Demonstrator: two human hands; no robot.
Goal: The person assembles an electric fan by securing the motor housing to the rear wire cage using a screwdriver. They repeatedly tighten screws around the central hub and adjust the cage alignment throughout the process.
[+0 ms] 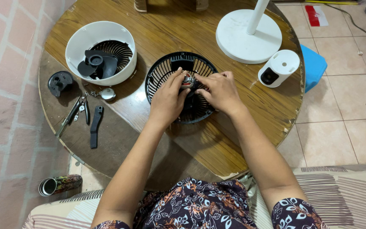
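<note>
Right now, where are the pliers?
In the head view the pliers lie on the left side of the round wooden table, below the white fan housing and next to a black handle piece, away from both hands.

Both forearms run bare from the lower frame to the left hand (166, 101) and right hand (221, 91), with no rings or watch visible. At the bottom edge, dark short sleeves and a lap, apparently one garment, carry orange-and-white leaf print.

Black fan grille (164, 72), white housing (85, 40), white stand base (248, 38), brown wooden table (170, 29), floral dress (200, 203)
</note>
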